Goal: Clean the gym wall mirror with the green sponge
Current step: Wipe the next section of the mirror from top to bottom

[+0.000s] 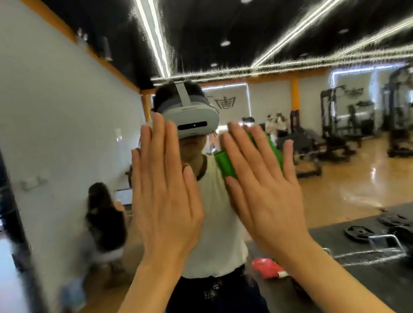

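Note:
The gym wall mirror (352,182) fills the view straight ahead, and it reflects a person wearing a white headset. My right hand (262,190) is raised with straight, spread fingers and presses the green sponge (224,165) flat against the glass. Only the sponge's edges show, left of my index finger and right of my fingers near the thumb. My left hand (166,198) is held up beside it, fingers straight and together, palm toward the mirror. Whether the left palm touches the glass cannot be told.
In the reflection, weight plates and a barbell (391,238) lie on a black mat at the lower right. A red object (266,267) sits on the floor. Someone sits by the white wall (106,221) at the left, and gym machines (335,122) stand at the back.

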Demonstrator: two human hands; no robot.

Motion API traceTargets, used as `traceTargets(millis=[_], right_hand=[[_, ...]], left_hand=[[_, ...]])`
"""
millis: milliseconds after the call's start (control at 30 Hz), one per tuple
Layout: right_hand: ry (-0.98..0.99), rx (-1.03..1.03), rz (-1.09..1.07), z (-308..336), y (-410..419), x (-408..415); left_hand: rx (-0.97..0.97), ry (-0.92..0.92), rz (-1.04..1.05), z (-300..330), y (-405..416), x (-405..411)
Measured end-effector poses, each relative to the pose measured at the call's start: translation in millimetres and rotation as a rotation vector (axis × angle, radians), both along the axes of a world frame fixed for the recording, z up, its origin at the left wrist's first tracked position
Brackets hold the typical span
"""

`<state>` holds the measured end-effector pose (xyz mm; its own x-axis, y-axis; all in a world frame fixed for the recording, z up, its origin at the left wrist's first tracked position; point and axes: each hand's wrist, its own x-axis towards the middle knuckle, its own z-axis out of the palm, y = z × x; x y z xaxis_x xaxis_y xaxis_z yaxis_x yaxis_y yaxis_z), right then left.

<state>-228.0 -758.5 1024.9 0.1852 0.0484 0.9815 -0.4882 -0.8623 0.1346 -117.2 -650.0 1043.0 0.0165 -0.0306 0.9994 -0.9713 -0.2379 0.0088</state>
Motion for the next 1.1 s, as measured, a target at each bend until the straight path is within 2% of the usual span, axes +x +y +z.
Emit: traceTargets(millis=[100,167,200,267,333,433,500,600,700,800,967,1033,1100], right_hand=[[-0.261,0.294,0.005,-3,-53,-49],[-0.496,0.453,0.044,4,-54,-48],[-0.547,0.471,0.054,10,-41,-35],[-0.443,0.346,0.082,18,-3,3],[-0.222,0.150,0.114,24,30,32],[0.002,-0.049,0.147,35,19,18],[-0.016,-0.098,0.092,37,-15,-15],[-0.198,0.031,0.046,48,-60,-56],[-0.251,0.067,-0.014,61,-61,-47],[-0.048,-0.130,-0.009,35,-48,-33],[0.299,-0.429,-0.096,-80,-71,-61],[0.388,-0.475,-0.093,-68,-83,-72],[0.333,-0.402,-0.065,-17,-90,-78]], left_hand=[[0.023,-0.036,0.074,-3,-2,1],[0.021,-0.035,0.104,-3,-4,1],[0.026,-0.031,0.112,-3,-4,1],[0.039,-0.030,0.125,-3,-4,1],[0.041,-0.039,0.142,-2,-4,2],[0.047,-0.027,0.123,-3,-1,1],[0.056,-0.023,0.119,-3,-1,1],[0.053,-0.022,0.126,-3,0,0],[0.049,-0.021,0.137,-3,-1,-1],[0.042,-0.021,0.127,-4,-1,-2],[0.039,-0.016,0.121,-4,-1,-2],[0.039,-0.010,0.117,-4,-1,-3],[0.046,-0.007,0.117,-3,-1,-3]])
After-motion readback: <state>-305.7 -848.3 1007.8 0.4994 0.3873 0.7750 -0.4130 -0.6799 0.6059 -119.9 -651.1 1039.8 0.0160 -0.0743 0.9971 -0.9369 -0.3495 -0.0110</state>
